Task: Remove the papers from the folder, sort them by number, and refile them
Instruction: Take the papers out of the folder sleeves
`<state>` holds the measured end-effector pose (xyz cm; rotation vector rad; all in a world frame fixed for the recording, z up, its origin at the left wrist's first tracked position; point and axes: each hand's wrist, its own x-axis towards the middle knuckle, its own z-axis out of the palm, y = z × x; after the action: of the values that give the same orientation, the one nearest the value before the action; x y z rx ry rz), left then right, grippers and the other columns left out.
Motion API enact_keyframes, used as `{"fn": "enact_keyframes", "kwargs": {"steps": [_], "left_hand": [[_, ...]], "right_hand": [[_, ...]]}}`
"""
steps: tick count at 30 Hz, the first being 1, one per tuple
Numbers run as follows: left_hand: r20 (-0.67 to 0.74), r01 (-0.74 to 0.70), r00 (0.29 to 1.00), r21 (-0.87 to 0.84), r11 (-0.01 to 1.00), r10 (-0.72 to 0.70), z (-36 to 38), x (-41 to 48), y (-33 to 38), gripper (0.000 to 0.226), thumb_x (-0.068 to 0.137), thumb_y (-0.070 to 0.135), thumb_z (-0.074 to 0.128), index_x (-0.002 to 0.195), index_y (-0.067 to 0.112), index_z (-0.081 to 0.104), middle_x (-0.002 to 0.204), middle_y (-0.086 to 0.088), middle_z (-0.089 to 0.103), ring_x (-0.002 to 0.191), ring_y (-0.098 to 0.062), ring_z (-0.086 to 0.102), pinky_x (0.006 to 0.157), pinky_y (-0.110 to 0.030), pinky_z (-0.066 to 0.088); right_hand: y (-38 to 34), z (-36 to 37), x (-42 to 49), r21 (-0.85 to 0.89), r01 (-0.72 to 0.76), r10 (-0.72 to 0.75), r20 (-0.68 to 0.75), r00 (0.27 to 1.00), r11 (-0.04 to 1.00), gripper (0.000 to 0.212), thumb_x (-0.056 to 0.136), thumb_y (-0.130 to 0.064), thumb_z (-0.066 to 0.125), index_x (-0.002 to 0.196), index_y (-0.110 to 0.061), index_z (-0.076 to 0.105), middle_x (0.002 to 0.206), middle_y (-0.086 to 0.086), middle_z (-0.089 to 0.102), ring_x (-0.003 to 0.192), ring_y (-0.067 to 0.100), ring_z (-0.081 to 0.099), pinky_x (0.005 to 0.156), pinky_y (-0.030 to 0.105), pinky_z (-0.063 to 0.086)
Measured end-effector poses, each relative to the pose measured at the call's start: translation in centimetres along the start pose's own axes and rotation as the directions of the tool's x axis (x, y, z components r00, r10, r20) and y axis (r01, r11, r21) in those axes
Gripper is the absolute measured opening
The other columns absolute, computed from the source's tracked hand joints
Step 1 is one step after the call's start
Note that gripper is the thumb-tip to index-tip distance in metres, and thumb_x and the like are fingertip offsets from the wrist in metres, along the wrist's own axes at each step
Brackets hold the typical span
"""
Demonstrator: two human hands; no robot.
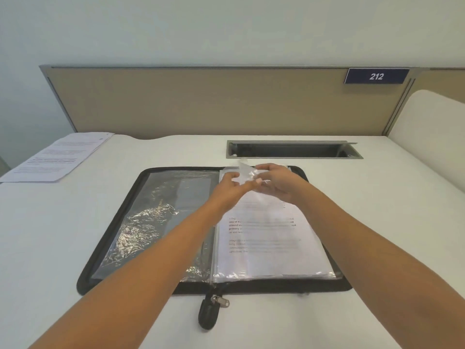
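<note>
A black zip folder point(113, 238) lies open on the white desk in front of me. Its left side shows an empty, crinkled clear sleeve point(156, 217). On the right side a printed paper point(264, 243) sits inside a clear plastic sleeve on a stack of more sleeves. Both hands meet at the top edge of that right sleeve. My left hand point(230, 183) reaches in from the left with fingers at the sleeve's opening. My right hand point(276, 182) pinches the lifted clear plastic point(245, 172) at the top. The fingers are blurred.
A stack of printed papers point(57, 157) lies at the far left of the desk. A grey cable slot point(294, 149) is set into the desk behind the folder. A beige partition point(201, 102) with a sign reading 212 point(376, 76) closes the back. The folder's zip pull point(220, 301) hangs toward me.
</note>
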<state>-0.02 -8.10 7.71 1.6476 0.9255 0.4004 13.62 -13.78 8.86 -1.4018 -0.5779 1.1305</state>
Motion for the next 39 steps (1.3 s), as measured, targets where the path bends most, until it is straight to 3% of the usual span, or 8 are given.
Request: {"fn": "enact_keyframes", "kwargs": {"steps": [3,5,10,16,23,28,33,39], "left_hand": [[0.044,0.073,0.997,-0.099,0.992,-0.069,-0.9,-0.4,2.0,0.072,0.078,0.046,0.071,0.133,0.024,0.031,0.126,-0.001,0.05,0.106,-0.02,0.057,0.084,-0.036,0.053],[0.0,0.073,0.997,-0.114,0.991,-0.074,-2.1,-0.4,2.4,0.07,0.078,0.029,0.075,0.131,0.02,0.031,0.122,-0.003,0.052,0.093,-0.017,0.06,0.075,-0.033,0.054],[-0.139,0.072,0.987,-0.041,0.997,-0.077,-6.7,-0.8,1.5,0.038,0.075,-0.017,0.058,0.108,0.0,0.05,0.092,-0.019,0.056,0.067,-0.023,0.056,0.047,-0.025,0.047],[-0.231,0.171,0.957,-0.033,0.985,-0.174,-13.1,-1.6,-1.2,0.028,0.08,-0.022,0.053,0.077,0.005,0.047,0.072,-0.019,0.052,0.033,-0.013,0.056,0.032,-0.022,0.046],[-0.433,0.421,0.855,0.258,0.87,-0.285,-18.6,-0.5,-6.6,0.014,0.077,-0.01,0.063,0.079,0.0,0.054,0.074,-0.018,0.054,0.059,-0.028,0.057,0.061,-0.037,0.057],[-0.555,0.341,0.832,0.54,0.77,0.021,-16.7,-0.2,-7.3,0.035,0.078,0.012,0.068,0.109,0.01,0.052,0.104,-0.013,0.059,0.092,-0.031,0.056,0.077,-0.036,0.045],[-0.309,0.003,0.913,0.659,0.752,0.267,-11.2,2.7,-7.4,0.036,0.086,0.015,0.063,0.12,0.005,0.055,0.128,-0.013,0.054,0.118,-0.029,0.049,0.099,-0.035,0.036],[-0.025,-0.182,0.957,0.726,0.663,0.29,-4.1,4.5,-7.2,0.046,0.098,0.036,0.043,0.136,0.01,0.045,0.144,-0.006,0.043,0.133,-0.021,0.038,0.106,-0.029,0.026]], "right_hand": [[-0.6,2.3,-0.2,0.111,0.01,-0.027,0.155,0.988,0.994,0.028,0.098,-0.013,0.046,0.126,-0.007,0.047,0.118,0.017,0.06,0.105,0.036,0.06,0.092,0.052,0.049],[-0.7,3.1,-0.3,0.178,-0.006,-0.034,0.223,0.974,0.984,0.029,0.1,-0.025,0.044,0.125,-0.011,0.048,0.106,0.008,0.065,0.094,0.032,0.06,0.093,0.059,0.044],[0.4,2.9,-0.4,0.032,0.03,-0.034,0.145,0.989,0.999,0.025,0.1,-0.031,0.042,0.118,-0.017,0.052,0.107,0.002,0.066,0.091,0.021,0.065,0.082,0.041,0.051],[3.8,-0.2,0.3,-0.487,0.027,-0.08,-0.09,0.993,0.873,0.016,0.095,-0.023,0.054,0.104,-0.011,0.061,0.104,0.003,0.064,0.09,0.017,0.059,0.069,0.026,0.046],[5.6,-1.6,1.6,-0.829,0.035,-0.218,-0.106,0.97,0.558,0.022,0.092,-0.023,0.057,0.107,-0.009,0.063,0.119,0.005,0.06,0.108,0.022,0.055,0.083,0.027,0.041],[6.2,-2.5,2.2,-0.901,0.022,-0.251,-0.098,0.963,0.434,0.017,0.09,-0.021,0.057,0.101,-0.01,0.065,0.12,0.006,0.059,0.109,0.023,0.055,0.09,0.031,0.044],[6.3,-3.7,3.0,-0.947,0.003,-0.27,-0.088,0.959,0.321,0.019,0.09,-0.02,0.057,0.105,-0.011,0.063,0.122,0.008,0.057,0.109,0.024,0.054,0.091,0.034,0.046],[5.3,-6.0,4.9,-0.964,-0.015,-0.26,-0.086,0.962,0.264,0.039,0.09,-0.021,0.056,0.128,-0.011,0.05,0.138,0.006,0.046,0.124,0.022,0.045,0.098,0.031,0.037]]}}
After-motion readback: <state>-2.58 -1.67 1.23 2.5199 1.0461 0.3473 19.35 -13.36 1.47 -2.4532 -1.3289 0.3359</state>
